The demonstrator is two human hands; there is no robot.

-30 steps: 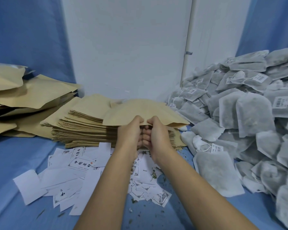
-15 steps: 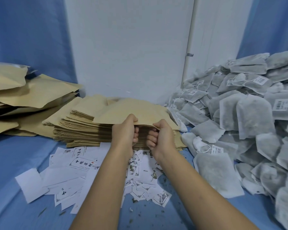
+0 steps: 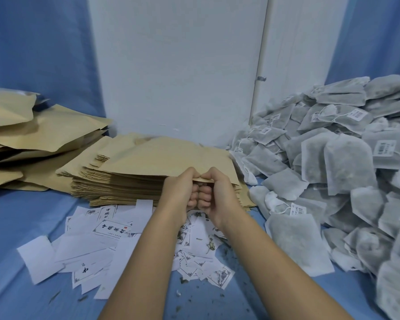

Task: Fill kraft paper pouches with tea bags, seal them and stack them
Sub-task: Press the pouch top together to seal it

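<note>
Blue cloth [image 3: 21, 218] under flat tan kraft pouch [image 3: 171, 158], edge pinched between both hands

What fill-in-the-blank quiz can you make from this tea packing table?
The left hand and right hand pinch the near edge of the ____ pouch on the flat stack.
The heap of tea bags lies to the ____ of the hands.
The paper labels lie on a ____ cloth.
Missing words: top; right; blue.
</note>
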